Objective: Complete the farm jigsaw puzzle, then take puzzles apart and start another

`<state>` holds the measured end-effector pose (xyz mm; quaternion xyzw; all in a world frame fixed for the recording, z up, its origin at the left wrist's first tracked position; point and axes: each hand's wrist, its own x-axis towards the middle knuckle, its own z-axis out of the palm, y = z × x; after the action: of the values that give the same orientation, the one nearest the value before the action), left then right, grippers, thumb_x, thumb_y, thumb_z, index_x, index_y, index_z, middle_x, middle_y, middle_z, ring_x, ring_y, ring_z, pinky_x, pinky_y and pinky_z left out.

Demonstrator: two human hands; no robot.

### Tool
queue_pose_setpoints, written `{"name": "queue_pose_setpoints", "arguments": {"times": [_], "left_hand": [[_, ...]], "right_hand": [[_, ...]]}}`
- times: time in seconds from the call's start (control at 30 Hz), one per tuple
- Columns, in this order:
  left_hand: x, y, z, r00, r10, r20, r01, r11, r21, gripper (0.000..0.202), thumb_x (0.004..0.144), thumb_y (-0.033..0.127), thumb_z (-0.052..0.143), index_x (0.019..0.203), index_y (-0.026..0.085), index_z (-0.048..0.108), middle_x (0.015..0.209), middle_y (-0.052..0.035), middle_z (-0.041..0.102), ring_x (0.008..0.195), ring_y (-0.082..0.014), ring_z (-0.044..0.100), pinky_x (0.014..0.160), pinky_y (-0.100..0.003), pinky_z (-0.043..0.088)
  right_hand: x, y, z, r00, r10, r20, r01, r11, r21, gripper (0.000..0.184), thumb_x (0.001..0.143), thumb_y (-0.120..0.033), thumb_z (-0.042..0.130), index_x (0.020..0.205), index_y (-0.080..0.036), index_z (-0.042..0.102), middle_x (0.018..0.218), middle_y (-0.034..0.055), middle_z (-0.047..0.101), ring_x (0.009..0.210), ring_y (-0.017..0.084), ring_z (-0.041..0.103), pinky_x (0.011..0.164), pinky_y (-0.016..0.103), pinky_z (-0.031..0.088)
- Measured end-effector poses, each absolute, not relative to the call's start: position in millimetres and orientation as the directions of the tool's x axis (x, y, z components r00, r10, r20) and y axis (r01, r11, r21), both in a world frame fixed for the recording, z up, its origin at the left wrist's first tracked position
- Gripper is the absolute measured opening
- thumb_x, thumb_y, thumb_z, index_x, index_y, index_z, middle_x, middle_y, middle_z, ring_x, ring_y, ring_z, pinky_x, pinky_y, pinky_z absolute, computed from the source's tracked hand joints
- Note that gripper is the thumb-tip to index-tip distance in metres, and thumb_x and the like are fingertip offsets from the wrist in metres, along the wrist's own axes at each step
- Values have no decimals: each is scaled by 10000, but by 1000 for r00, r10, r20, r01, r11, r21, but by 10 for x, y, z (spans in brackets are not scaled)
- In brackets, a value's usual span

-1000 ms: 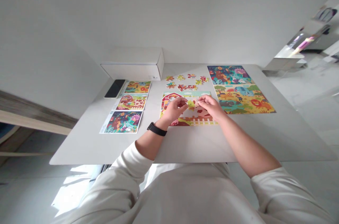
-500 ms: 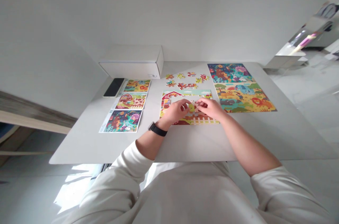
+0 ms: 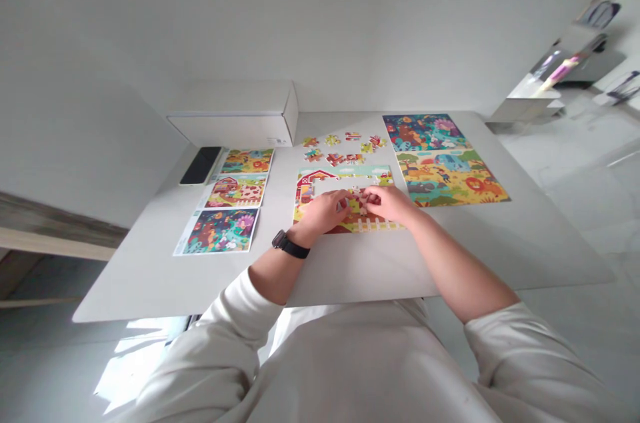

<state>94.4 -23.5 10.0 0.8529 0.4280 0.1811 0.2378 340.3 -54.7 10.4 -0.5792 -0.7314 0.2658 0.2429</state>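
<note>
The white tabletop (image 3: 380, 270) carried everything. From the farm puzzle (image 3: 345, 176), a large finished jungle puzzle (image 3: 440, 160) lay at two o'clock, and a white box (image 3: 235, 120) stood at ten o'clock, against the far edge. Three picture cards (image 3: 235, 200) lay in a column at nine o'clock, with a black phone (image 3: 200, 165) just beside them. Loose pieces (image 3: 340, 148) were scattered at twelve o'clock, near the farm puzzle but not touching it. The farm puzzle was only partly built, and the tabletop showed inside it. The left hand (image 3: 323, 211), with a black watch (image 3: 290, 244) on its wrist, and the right hand (image 3: 390, 203) were both curled over the middle of this puzzle, with their fingers close together. I cannot tell if they pinched a piece.
</note>
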Motion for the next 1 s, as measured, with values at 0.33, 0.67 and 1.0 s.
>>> {"name": "queue_pose_setpoints", "arguments": {"times": [0.33, 0.67, 1.0], "left_hand": [[953, -199, 37, 625, 757, 192, 597, -622, 507, 311, 941, 222, 688, 1246, 213, 748, 1127, -87, 752, 1071, -258, 722, 957, -367, 582], [963, -205, -33, 604, 766, 220, 627, -627, 462, 360, 934, 239, 714, 1287, 248, 784, 1232, -113, 681, 1126, -278, 683, 1028, -418, 581], [952, -176, -106, 616, 756, 224, 629, -642, 437, 394, 945, 263, 724, 1335, 260, 772, 1260, -112, 672, 1166, -287, 658, 1061, -424, 567]], "right_hand": [[3422, -509, 84, -226, 972, 57, 767, 214, -605, 177, 854, -201, 771, 1025, -244, 770, 871, 3, 791, 741, 172, 683, 691, 273, 463], [3402, -515, 89, -257, 961, 105, 848, 276, -452, 172, 889, -243, 762, 1057, -243, 801, 1010, 62, 768, 827, 209, 663, 740, 311, 470], [3392, -523, 65, -255, 963, 92, 880, 270, -392, 225, 898, -233, 753, 1119, -247, 797, 1037, 65, 755, 853, 226, 655, 729, 316, 452]]}}
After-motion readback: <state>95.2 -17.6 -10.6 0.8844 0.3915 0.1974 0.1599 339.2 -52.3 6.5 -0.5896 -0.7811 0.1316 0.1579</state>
